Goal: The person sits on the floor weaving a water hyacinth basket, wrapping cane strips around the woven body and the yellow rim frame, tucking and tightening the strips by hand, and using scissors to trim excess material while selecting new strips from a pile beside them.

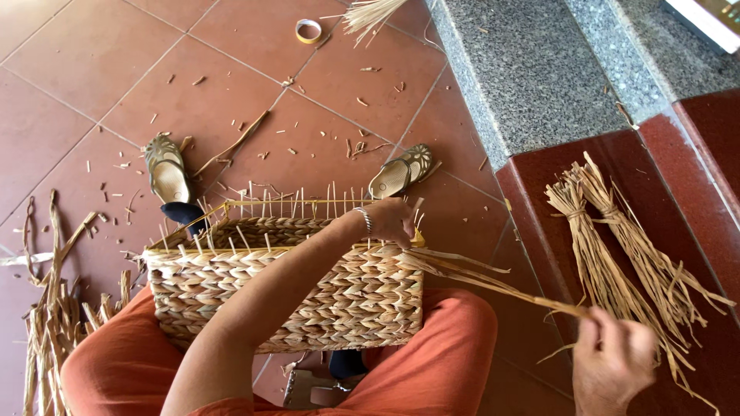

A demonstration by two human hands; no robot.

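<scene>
Nearest the camera, right hand, low and cut by the lower edge; grip pinched on the far end of the flat straw strands, fingertips turned away; these strands run taut to the near right corner of the woven basket, which rests across the lap in orange trousers; risk judged: too hard a pull could snap the dry fibre or drag the last row out of line; left hand at the basket's right rim, fingers curled over the weave among upright stakes, the grip itself hidden behind the knuckles, so whether it pinches a strand cannot be told; stakes could bend or break under that hand; basket interior and far wall mostly hidden by the forearm; beyond, tied straw bundles on the red step; two sandals and a tape roll on the tiled floor.
</scene>
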